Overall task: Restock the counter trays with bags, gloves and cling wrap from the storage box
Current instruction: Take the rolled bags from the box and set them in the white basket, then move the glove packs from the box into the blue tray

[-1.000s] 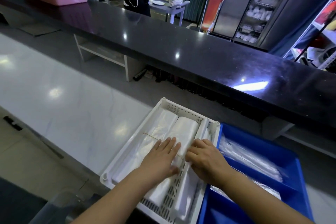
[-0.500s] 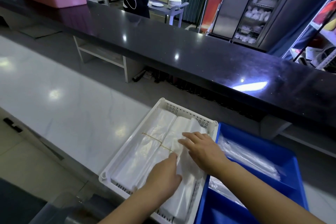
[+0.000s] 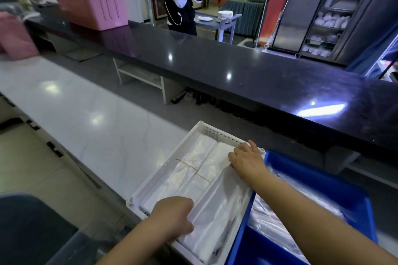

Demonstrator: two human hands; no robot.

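On the pale marble lower counter (image 3: 90, 127), below the long black stone bar top (image 3: 247, 75), the white perforated plastic tray (image 3: 212, 133) sits flush against the blue plastic bin (image 3: 349, 187) on its right; both already hold clear plastic. Compared with one second ago, the hands have spread apart: then they lay side by side at mid-tray, now they work opposite ends. Inside the white tray lie the flat stacks of clear plastic bags (image 3: 193, 168), two bundles tied across with a thin yellow rubber band (image 3: 189, 166), plus a third looser stack along the right wall. That third stack has settled down flat since half a second ago, when it stood partly folded against the divider. The left hand (image 3: 172, 217) is curled, fingers tucked over the near ends of the bags at the tray's front edge; whether it pinches or merely presses them, cannot tell. The right hand (image 3: 247, 161) is spread loosely, palm down, fingertips touching the far end of the bags near the tray's back right corner, grasping nothing firm. Judgement: the bag stage is close to done, with the stacks seated and being squared lengthwise. Gloves and cling wrap are not identifiable here; the pink plastic storage box (image 3: 90, 2) stands well apart on the bar top.
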